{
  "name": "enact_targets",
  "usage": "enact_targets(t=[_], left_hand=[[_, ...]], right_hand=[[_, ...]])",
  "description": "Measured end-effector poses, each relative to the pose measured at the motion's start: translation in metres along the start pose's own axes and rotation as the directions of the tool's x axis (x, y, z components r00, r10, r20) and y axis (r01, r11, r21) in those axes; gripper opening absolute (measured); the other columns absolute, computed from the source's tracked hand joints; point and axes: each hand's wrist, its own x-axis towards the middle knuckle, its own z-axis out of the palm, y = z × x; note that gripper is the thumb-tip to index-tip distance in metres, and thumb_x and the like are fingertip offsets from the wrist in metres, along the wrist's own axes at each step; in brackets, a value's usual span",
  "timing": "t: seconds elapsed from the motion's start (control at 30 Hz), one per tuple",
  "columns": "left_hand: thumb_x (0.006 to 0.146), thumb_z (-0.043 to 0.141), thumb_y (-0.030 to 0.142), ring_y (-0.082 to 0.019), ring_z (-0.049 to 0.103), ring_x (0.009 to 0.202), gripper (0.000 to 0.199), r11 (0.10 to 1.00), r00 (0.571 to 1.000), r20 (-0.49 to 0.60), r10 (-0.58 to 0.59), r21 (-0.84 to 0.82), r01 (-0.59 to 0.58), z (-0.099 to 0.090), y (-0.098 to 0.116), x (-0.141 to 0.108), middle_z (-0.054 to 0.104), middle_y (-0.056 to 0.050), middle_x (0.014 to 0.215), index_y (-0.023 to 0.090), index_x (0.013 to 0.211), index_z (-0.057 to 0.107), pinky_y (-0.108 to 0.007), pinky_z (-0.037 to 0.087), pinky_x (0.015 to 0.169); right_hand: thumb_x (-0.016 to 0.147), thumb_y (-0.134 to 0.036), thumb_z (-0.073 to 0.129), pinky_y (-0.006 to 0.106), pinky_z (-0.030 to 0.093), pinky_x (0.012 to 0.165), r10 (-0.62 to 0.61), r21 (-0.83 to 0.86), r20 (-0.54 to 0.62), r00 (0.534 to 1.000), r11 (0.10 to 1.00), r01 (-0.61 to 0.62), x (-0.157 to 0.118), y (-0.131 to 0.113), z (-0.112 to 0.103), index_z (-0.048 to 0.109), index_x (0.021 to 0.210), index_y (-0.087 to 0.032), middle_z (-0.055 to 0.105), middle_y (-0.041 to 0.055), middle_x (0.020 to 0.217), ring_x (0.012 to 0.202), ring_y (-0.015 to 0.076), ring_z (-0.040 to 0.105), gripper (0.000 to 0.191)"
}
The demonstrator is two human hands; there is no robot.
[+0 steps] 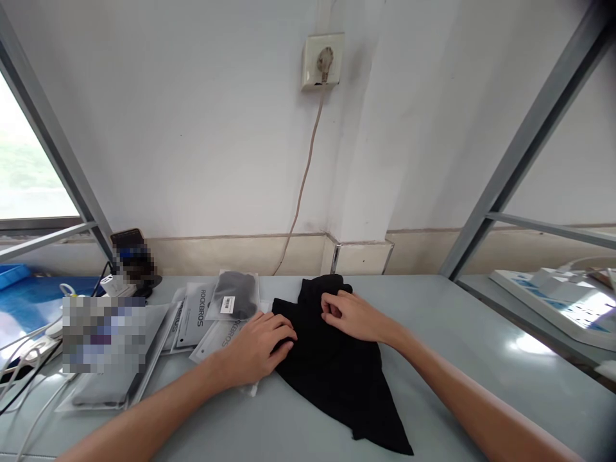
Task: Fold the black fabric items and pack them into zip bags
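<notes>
A black cloth item [337, 372] lies spread on the grey table, its narrow end toward the near right and its bunched part at the far side. My left hand [264, 343] rests at its left edge, fingers curled against the fabric. At the upper right part of the cloth, my right hand [349, 314] is closed with its fingers bent in, touching the fabric. Just beyond my left hand is a clear bag [235, 296] with a dark item and a barcode label inside.
Packaged bags [195, 317] and a larger frosted bag [115, 378] lie on the left, near white cables [36, 359] and a phone [128, 239]. Metal frame posts [520, 141] stand at both sides. A power strip [568, 301] sits at the right.
</notes>
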Motion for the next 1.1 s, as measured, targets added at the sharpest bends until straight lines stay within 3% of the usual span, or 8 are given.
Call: enact_targets(t=[0.13,0.2,0.27,0.33,0.57,0.73,0.9,1.1], left_hand=[[0.111,0.04,0.032,-0.015,0.07,0.081,0.03,0.94,0.984,0.095,-0.152,-0.294,0.173,-0.004,0.004,0.001,0.077,0.0,0.101,0.025,0.12,0.067,-0.027,0.054,0.076],[0.111,0.038,0.034,-0.013,0.067,0.068,0.031,0.905,0.974,0.152,-0.169,-0.367,0.214,-0.006,0.006,0.001,0.077,0.003,0.094,0.027,0.125,0.065,-0.024,0.052,0.066],[0.11,0.043,0.032,-0.015,0.069,0.079,0.027,0.931,0.987,0.091,-0.134,-0.33,0.157,-0.006,0.007,0.001,0.077,0.002,0.097,0.027,0.122,0.067,-0.027,0.054,0.076],[0.108,0.048,0.028,-0.018,0.069,0.101,0.022,0.973,0.998,-0.015,-0.063,-0.224,0.058,-0.004,0.005,0.001,0.076,-0.001,0.107,0.026,0.116,0.069,-0.033,0.051,0.095],[0.107,0.054,0.029,-0.023,0.063,0.124,0.018,0.998,0.998,-0.049,-0.041,0.038,0.043,0.006,-0.005,0.0,0.072,-0.005,0.127,0.023,0.115,0.07,-0.046,0.038,0.116],[0.104,0.06,0.037,-0.028,0.055,0.136,0.031,0.991,0.995,-0.043,-0.092,0.09,0.096,0.01,-0.004,-0.003,0.063,-0.01,0.144,0.022,0.131,0.064,-0.052,0.038,0.118],[0.104,0.058,0.029,-0.027,0.061,0.12,0.019,0.983,0.986,-0.136,-0.095,0.143,0.115,0.007,-0.007,-0.002,0.068,-0.009,0.127,0.019,0.119,0.063,-0.047,0.045,0.107],[0.105,0.052,0.025,-0.025,0.066,0.096,0.012,0.955,0.979,-0.132,-0.153,0.235,0.181,0.01,-0.016,-0.002,0.068,-0.008,0.114,0.019,0.101,0.061,-0.044,0.049,0.091]], right_hand=[[0.103,-0.04,0.042,0.041,0.047,0.08,0.061,-0.045,-0.034,0.998,0.997,-0.062,0.002,-0.001,0.003,0.063,0.085,-0.023,0.068,0.0049,0.075,0.074,0.0251,0.064,0.032],[0.099,-0.039,0.049,0.045,0.047,0.095,0.0,-0.043,-0.055,0.998,0.999,-0.002,0.002,0.001,0.005,0.065,0.121,-0.024,0.072,0.0113,0.117,0.109,0.031,0.066,0.03],[0.094,-0.034,0.055,0.049,0.038,0.114,-0.093,-0.035,-0.074,0.993,0.995,0.091,0.001,0.005,0.006,0.039,0.156,-0.031,0.044,0.0098,0.162,0.147,0.033,0.04,0.065],[0.091,-0.026,0.054,0.05,0.028,0.123,-0.17,-0.018,-0.07,0.983,0.985,0.17,0.001,0.008,0.008,0.018,0.165,-0.036,0.021,0.004,0.174,0.158,0.0302,0.021,0.083],[0.102,-0.036,0.049,0.048,0.05,0.099,-0.121,-0.048,-0.135,0.983,0.992,0.116,-0.004,-0.011,0.005,0.061,0.122,-0.023,0.065,0.0124,0.126,0.114,0.0307,0.061,0.027],[0.089,-0.066,0.064,0.05,0.053,0.089,0.057,-0.106,0.043,0.997,0.993,-0.052,-0.015,-0.014,-0.003,0.063,0.126,-0.023,0.066,0.0147,0.118,0.108,0.037,0.063,0.057],[0.09,-0.034,0.06,0.06,0.046,0.103,0.13,-0.292,-0.017,0.991,0.948,-0.129,-0.021,0.019,-0.008,0.045,0.154,-0.021,0.059,0.0202,0.142,0.136,0.0474,0.049,0.067],[0.105,-0.03,0.035,0.049,0.057,0.077,0.256,-0.334,0.056,0.965,0.916,-0.223,-0.017,0.018,-0.008,0.062,0.133,-0.019,0.066,0.0203,0.124,0.103,0.0387,0.069,0.041]])
